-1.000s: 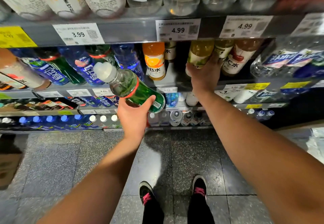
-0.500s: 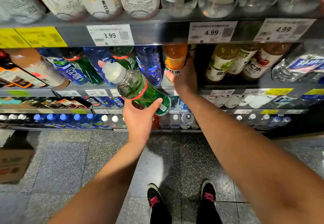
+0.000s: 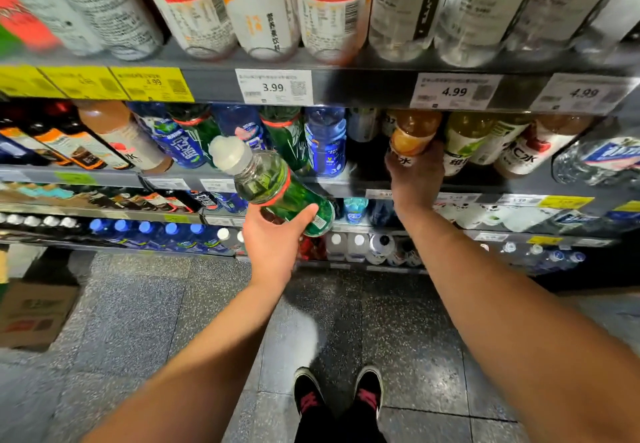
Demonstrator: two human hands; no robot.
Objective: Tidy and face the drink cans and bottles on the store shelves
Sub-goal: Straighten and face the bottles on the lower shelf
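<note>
1. Green liquid fills the clear bottle [image 3: 277,186] that is held in the left hand [image 3: 273,245], clear of the shelves; thumb and fingers are curled round its lower body, just above the base.
2. That green bottle is tilted, its white cap [image 3: 227,153] pointing up and to the left, in front of the second shelf [image 3: 104,174].
3. An orange bottle [image 3: 412,134] on the second shelf is gripped from below by the right hand [image 3: 417,179], whose fingers are wrapped round its white label band.
4. Whether the orange bottle's base rests on the shelf cannot be told, as it is hidden behind the hand.
5. Blue bottles [image 3: 325,141] and further green ones [image 3: 287,134] are seen to the left of the orange bottle on the same shelf, with a dark gap between the blue bottle and the orange one.
6. Yellow-green and reddish juice bottles [image 3: 464,141] are ranged just to the right of the right hand.
7. White-labelled bottles [image 3: 263,6] are lined up on the top shelf, above price tags [image 3: 273,87] marked 3.99 and 4.99.
8. A speckled grey floor [image 3: 138,321] and two black shoes [image 3: 339,390] are seen below.
</note>
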